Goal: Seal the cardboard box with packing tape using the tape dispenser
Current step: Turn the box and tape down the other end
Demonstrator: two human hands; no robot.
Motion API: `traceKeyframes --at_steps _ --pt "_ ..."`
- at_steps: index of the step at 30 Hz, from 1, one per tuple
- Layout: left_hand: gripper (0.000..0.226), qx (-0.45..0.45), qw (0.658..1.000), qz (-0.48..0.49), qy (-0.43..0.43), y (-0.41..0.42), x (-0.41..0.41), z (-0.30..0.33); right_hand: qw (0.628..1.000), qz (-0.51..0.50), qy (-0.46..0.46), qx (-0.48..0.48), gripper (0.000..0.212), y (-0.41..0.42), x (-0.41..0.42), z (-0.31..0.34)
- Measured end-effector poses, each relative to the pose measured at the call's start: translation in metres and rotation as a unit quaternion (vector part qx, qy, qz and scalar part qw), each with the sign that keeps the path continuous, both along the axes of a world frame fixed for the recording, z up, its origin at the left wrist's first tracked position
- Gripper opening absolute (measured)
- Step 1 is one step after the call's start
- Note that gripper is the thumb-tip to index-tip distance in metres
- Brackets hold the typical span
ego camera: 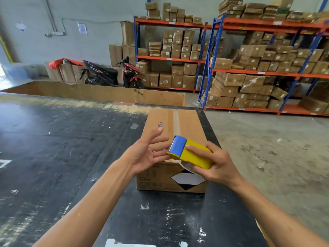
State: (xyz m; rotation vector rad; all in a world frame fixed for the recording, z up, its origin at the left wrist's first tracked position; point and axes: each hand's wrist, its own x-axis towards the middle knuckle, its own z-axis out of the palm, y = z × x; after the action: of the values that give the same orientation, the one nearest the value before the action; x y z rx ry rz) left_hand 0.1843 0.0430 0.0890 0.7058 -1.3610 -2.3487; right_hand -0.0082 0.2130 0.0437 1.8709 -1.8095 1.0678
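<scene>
A closed cardboard box [185, 125] stands on the black table [71, 139] in front of me, with a strip of clear tape running along its top seam. My right hand [217, 164] grips a yellow tape dispenser [192, 154] with a blue front and a toothed blade, held just above the box's near top edge. A clear tape roll shows under the dispenser. My left hand [147, 154] hovers open beside the dispenser's blade end, fingers spread, holding nothing.
A large flat cardboard sheet [99, 91] lies along the table's far edge. Beyond it stand a parked scooter [110, 73] and blue-and-orange racks [249, 72] stacked with several cartons. Bare concrete floor [276, 148] lies to the right of the table.
</scene>
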Motion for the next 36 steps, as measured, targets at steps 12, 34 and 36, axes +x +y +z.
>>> traceKeyframes --at_steps 12,34,36 --pt "0.028 -0.055 0.982 0.17 -0.054 -0.012 0.011 -0.013 0.996 0.04 0.032 0.071 0.055 -0.018 0.018 0.028" --pt "0.034 -0.316 0.862 0.377 -0.126 -0.021 0.022 -0.108 0.924 -0.026 0.244 0.293 0.055 -0.063 0.041 0.034" --pt "0.034 -0.311 0.865 0.376 -0.116 -0.025 0.022 -0.11 0.922 -0.033 0.245 0.297 0.055 -0.065 0.044 0.034"
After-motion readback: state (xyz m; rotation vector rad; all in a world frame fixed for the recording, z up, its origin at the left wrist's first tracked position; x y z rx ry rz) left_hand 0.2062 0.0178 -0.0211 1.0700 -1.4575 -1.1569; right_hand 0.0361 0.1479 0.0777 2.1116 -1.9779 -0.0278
